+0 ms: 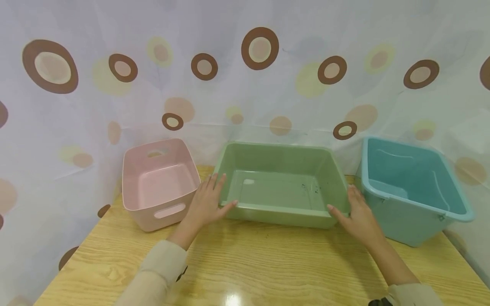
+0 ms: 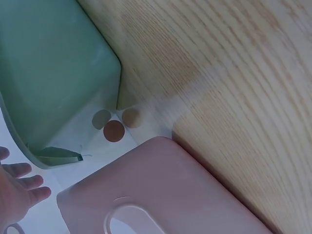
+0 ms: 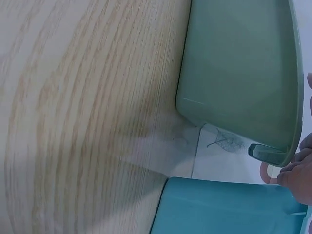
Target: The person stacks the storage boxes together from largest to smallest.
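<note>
An empty green plastic bin (image 1: 277, 216) stands on the wooden table between a pink basket and a blue tub. My left hand (image 1: 206, 202) is at its near left corner, fingers spread and straight, thumb reaching over the front rim. In the left wrist view the fingers (image 2: 34, 183) are apart, beside the rim. At the near right corner is my right hand (image 1: 358, 214), its fingers extended along the bin's right side and the thumb over the rim. The right wrist view has its fingers (image 3: 297, 168) right at the rim, near a small end lip.
The pink basket (image 1: 143, 217), with cut-out handles, stands close on the left. On the right is the deeper blue tub (image 1: 402, 221). Behind them hangs a white cloth (image 1: 229, 25) with brown and yellow circles. The wooden table (image 1: 268, 263) extends toward me.
</note>
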A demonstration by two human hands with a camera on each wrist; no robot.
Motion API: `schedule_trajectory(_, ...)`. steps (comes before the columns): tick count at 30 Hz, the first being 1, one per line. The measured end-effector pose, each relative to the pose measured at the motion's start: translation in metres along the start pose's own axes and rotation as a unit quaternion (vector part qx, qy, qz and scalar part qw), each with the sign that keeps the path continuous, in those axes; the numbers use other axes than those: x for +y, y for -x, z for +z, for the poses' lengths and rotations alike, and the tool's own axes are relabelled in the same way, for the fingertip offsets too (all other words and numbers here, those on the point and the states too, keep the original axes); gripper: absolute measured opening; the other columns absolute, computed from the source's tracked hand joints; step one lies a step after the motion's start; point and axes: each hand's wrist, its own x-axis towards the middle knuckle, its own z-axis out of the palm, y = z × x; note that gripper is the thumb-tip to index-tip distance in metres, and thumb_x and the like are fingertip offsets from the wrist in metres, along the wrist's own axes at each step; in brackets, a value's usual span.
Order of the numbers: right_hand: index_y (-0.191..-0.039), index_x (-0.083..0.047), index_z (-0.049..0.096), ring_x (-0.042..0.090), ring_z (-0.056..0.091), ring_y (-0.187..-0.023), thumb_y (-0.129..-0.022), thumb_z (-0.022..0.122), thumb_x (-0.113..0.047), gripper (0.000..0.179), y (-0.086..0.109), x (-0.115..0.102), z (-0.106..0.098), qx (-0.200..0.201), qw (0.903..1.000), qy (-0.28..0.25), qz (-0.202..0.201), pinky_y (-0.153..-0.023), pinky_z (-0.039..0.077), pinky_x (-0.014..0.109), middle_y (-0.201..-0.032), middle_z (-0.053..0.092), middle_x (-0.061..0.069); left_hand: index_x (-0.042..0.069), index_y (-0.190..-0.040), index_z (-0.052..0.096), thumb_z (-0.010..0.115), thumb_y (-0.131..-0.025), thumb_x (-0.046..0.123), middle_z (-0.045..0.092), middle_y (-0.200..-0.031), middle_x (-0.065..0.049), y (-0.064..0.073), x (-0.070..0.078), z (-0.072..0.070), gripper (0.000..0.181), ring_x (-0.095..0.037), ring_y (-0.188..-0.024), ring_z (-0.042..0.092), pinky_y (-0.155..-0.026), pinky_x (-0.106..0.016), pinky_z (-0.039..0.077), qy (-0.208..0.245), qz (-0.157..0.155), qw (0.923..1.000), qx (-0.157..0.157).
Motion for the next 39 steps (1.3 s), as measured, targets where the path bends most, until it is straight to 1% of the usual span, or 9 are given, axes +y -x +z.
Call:
schedule_trajectory(5, -0.146, 0.007, 0.001, 0.052, 0.010, -0.136, -0.091, 0.047, -0.049, 0.091, -0.004, -0.003, -0.001, -0.003, 1.0000, -0.002, -0.003, -0.098, 0.022, 0.071, -0.151, 0.002, 0.032, 0.001, -0.143, 0.031, 0.052, -0.085, 0.052, 0.034, -0.143, -0.029, -0.009, 0.001, -0.001, 0.080, -0.047, -0.132, 0.032, -0.108, -0.055, 0.030, 0.018, -0.013, 0.9997, -0.014)
schedule_trajectory(12, -0.146, 0.006, -0.001, 0.054, 0.010, -0.135, -0.092, 0.045, -0.050, 0.090, -0.007, -0.006, -0.003, -0.007, 1.0000, -0.003, 0.004, -0.098, 0.022, 0.071, -0.151, 0.001, 0.033, 0.002, -0.143, 0.030, 0.051, -0.086, 0.053, 0.033, -0.144, -0.028, -0.018, 0.001, -0.002, 0.079, -0.045, -0.133, 0.031, -0.109, -0.054, 0.029, 0.005, -0.016, 0.9994, -0.029)
schedule_trajectory(15, -0.146, 0.007, 0.000, 0.053, 0.010, -0.135, -0.092, 0.045, -0.050, 0.090, -0.008, -0.006, -0.002, -0.005, 1.0000, -0.003, 0.004, -0.098, 0.021, 0.071, -0.150, 0.001, 0.033, 0.001, -0.143, 0.030, 0.050, -0.087, 0.052, 0.033, -0.144, -0.028, -0.020, -0.001, -0.002, 0.079, -0.045, -0.133, 0.032, -0.110, -0.053, 0.028, 0.011, -0.022, 0.9991, -0.033)
schedule_trajectory(21, -0.145, 0.009, 0.005, 0.051, 0.009, -0.137, -0.092, 0.046, -0.049, 0.089, -0.012, -0.004, 0.001, 0.006, 0.9999, 0.008, -0.006, -0.099, 0.021, 0.070, -0.150, 0.006, 0.034, 0.000, -0.144, 0.029, 0.050, -0.088, 0.050, 0.031, -0.145, -0.027, -0.022, -0.004, 0.000, 0.077, -0.043, -0.134, 0.031, -0.113, -0.050, 0.025, 0.042, -0.045, 0.9970, -0.046)
schedule_trajectory(24, -0.145, 0.008, 0.003, 0.050, 0.007, -0.138, -0.092, 0.045, -0.049, 0.089, -0.014, -0.004, 0.001, 0.001, 0.9999, 0.008, -0.007, -0.100, 0.020, 0.070, -0.150, 0.003, 0.033, 0.001, -0.144, 0.028, 0.050, -0.089, 0.050, 0.030, -0.146, -0.028, -0.024, -0.005, 0.001, 0.077, -0.043, -0.135, 0.030, -0.113, -0.051, 0.025, 0.052, -0.054, 0.9958, -0.052)
schedule_trajectory(29, -0.145, 0.008, 0.002, 0.050, 0.006, -0.137, -0.092, 0.047, -0.047, 0.089, -0.017, -0.003, 0.000, 0.005, 0.9999, 0.005, -0.012, -0.101, 0.019, 0.069, -0.150, 0.001, 0.033, 0.002, -0.145, 0.025, 0.047, -0.090, 0.051, 0.028, -0.147, -0.028, -0.030, -0.006, 0.001, 0.077, -0.043, -0.136, 0.027, -0.113, -0.051, 0.024, 0.065, -0.067, 0.9935, -0.065)
schedule_trajectory(33, -0.146, 0.008, 0.002, 0.050, 0.006, -0.138, -0.092, 0.046, -0.048, 0.089, -0.019, -0.003, -0.001, -0.001, 0.9999, 0.010, -0.008, -0.101, 0.019, 0.069, -0.151, 0.000, 0.032, 0.002, -0.146, 0.025, 0.047, -0.090, 0.051, 0.028, -0.146, -0.029, -0.034, -0.007, 0.002, 0.077, -0.044, -0.135, 0.028, -0.112, -0.052, 0.025, 0.071, -0.078, 0.9920, -0.069)
schedule_trajectory(36, -0.145, 0.008, 0.002, 0.050, 0.005, -0.138, -0.092, 0.045, -0.049, 0.089, -0.022, -0.003, -0.002, -0.009, 0.9999, 0.009, -0.007, -0.102, 0.019, 0.069, -0.151, -0.001, 0.032, 0.001, -0.145, 0.025, 0.046, -0.090, 0.051, 0.029, -0.146, -0.029, -0.037, -0.008, 0.004, 0.078, -0.044, -0.135, 0.029, -0.112, -0.052, 0.025, 0.073, -0.090, 0.9909, -0.069)
schedule_trajectory(39, -0.145, 0.009, 0.000, 0.051, 0.003, -0.137, -0.093, 0.045, -0.048, 0.089, -0.024, -0.003, -0.003, -0.013, 0.9999, 0.005, -0.009, -0.102, 0.018, 0.070, -0.150, -0.002, 0.033, 0.002, -0.146, 0.024, 0.045, -0.090, 0.052, 0.027, -0.147, -0.029, -0.040, -0.009, 0.007, 0.078, -0.043, -0.136, 0.027, -0.114, -0.051, 0.022, 0.080, -0.104, 0.9885, -0.077)
